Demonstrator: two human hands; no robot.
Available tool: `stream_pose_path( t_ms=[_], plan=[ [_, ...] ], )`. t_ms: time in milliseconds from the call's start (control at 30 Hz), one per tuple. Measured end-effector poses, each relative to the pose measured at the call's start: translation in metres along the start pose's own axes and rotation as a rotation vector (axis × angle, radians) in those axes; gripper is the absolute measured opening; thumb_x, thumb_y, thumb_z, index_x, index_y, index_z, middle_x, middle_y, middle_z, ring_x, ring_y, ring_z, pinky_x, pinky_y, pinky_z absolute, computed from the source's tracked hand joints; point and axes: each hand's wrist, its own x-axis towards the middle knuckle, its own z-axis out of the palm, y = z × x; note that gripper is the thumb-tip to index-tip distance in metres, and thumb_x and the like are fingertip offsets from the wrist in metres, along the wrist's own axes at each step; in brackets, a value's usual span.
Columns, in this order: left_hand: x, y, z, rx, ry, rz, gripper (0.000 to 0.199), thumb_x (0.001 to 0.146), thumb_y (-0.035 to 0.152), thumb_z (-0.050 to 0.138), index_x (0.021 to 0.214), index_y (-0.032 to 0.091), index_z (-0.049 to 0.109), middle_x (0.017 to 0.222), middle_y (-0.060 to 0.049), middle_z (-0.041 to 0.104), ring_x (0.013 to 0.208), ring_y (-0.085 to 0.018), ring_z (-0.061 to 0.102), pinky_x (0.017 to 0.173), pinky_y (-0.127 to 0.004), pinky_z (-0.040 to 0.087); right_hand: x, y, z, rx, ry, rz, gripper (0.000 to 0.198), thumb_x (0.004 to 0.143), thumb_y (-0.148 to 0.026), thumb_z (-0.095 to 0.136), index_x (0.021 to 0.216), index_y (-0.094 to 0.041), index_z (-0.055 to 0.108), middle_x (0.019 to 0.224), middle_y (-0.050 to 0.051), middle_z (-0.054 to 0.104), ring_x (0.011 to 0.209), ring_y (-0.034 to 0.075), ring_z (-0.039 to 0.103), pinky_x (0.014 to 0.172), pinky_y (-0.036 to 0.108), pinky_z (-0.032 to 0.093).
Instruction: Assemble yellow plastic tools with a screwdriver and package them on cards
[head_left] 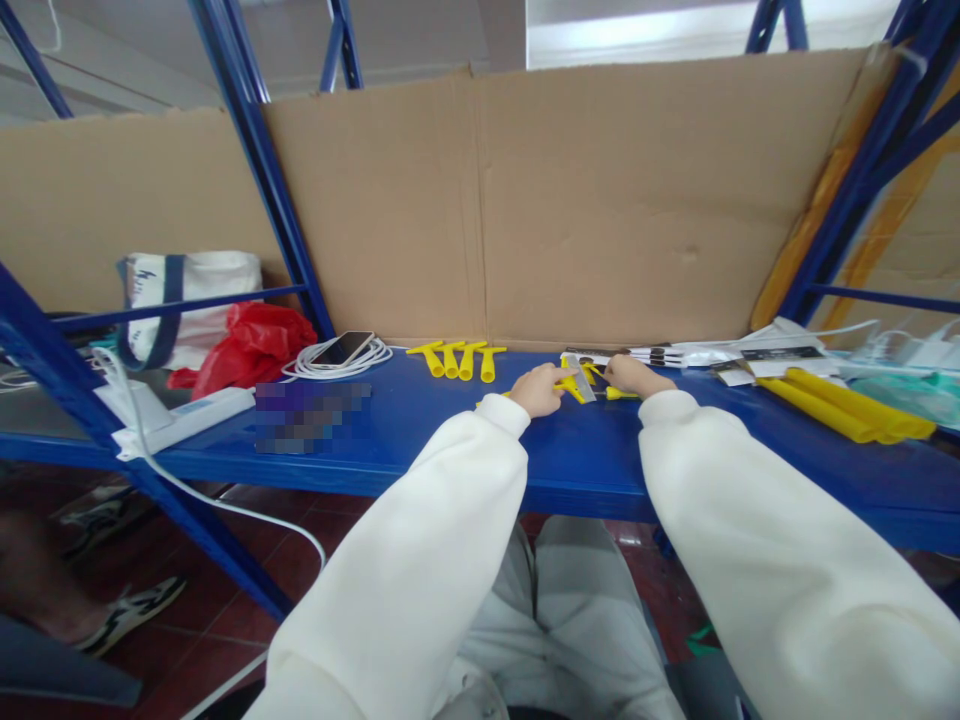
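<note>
My left hand [537, 390] is closed on a yellow T-shaped handle [568, 385]. A flat greyish-clear strip [581, 381] lies across the handle's wide end, between my two hands. My right hand [636, 376] is closed just to the right, its fingertips close to the strip; what they grip is too small to make out. Below the right hand, another yellow piece [621, 393] lies on the blue shelf. To the left, several yellow T-shaped handles [466, 362] lie in a row.
On the right lie long yellow tubes [840, 405] and white packaged strips [705, 354]. A phone [345, 347], a coiled white cable [307, 364], a red plastic bag [262, 340] and a white power strip [184, 420] are left. A cardboard panel [600, 200] stands behind the blue shelf [420, 440].
</note>
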Motion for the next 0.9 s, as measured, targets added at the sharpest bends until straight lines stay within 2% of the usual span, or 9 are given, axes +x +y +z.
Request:
stream_pose_path(
  t_ms=[167,333,467,733,833,900],
  plan=[
    [0.000,0.000,0.000,-0.005,0.007,0.004,0.054,0.091,0.018,0.053,0.143,0.030,0.054,0.123,-0.007,0.062,0.115,-0.023,0.062,0.101,-0.030,0.047,0.001,0.001,0.001,0.039,0.041,0.025,0.029,0.085,-0.013,0.053,0.099,-0.005,0.077,0.095,0.022,0.075,0.095,0.027,0.072,0.079,0.029,0.049],
    [0.000,0.000,0.000,-0.010,0.011,0.002,0.054,0.090,0.018,0.054,0.143,0.030,0.054,0.124,-0.007,0.063,0.116,-0.023,0.062,0.100,-0.030,0.047,-0.001,0.003,0.001,0.070,0.059,0.107,0.024,0.080,-0.020,0.061,0.093,-0.011,0.078,0.097,0.019,0.076,0.098,0.028,0.071,0.076,0.029,0.050],
    [-0.001,0.001,-0.001,-0.002,0.003,-0.005,0.053,0.091,0.019,0.054,0.143,0.030,0.054,0.126,-0.008,0.062,0.118,-0.024,0.061,0.101,-0.031,0.047,-0.006,0.007,-0.001,0.148,0.167,0.183,0.023,0.079,-0.021,0.059,0.090,-0.014,0.078,0.095,0.018,0.076,0.098,0.029,0.070,0.078,0.033,0.050],
    [-0.002,0.003,-0.002,-0.002,0.013,-0.005,0.054,0.091,0.018,0.054,0.144,0.028,0.054,0.126,-0.008,0.063,0.117,-0.024,0.062,0.101,-0.031,0.048,-0.004,0.013,-0.003,0.678,0.500,0.227,0.017,0.077,-0.018,0.058,0.083,-0.011,0.072,0.085,0.013,0.075,0.083,0.023,0.068,0.074,0.028,0.051],
    [-0.002,0.002,-0.002,-0.003,0.013,-0.006,0.054,0.091,0.018,0.054,0.144,0.028,0.054,0.126,-0.008,0.063,0.117,-0.024,0.062,0.101,-0.031,0.048,-0.005,0.006,-0.007,0.868,0.511,0.258,0.014,0.078,-0.018,0.057,0.084,-0.011,0.068,0.087,0.014,0.073,0.080,0.022,0.068,0.072,0.028,0.052],
    [-0.002,0.002,-0.002,-0.006,0.024,-0.005,0.054,0.091,0.018,0.054,0.143,0.029,0.054,0.126,-0.008,0.064,0.116,-0.024,0.062,0.101,-0.031,0.048,-0.007,0.000,-0.009,1.031,0.454,0.300,0.018,0.082,-0.018,0.054,0.094,-0.011,0.066,0.088,0.013,0.072,0.075,0.021,0.069,0.068,0.028,0.053]
  ],
)
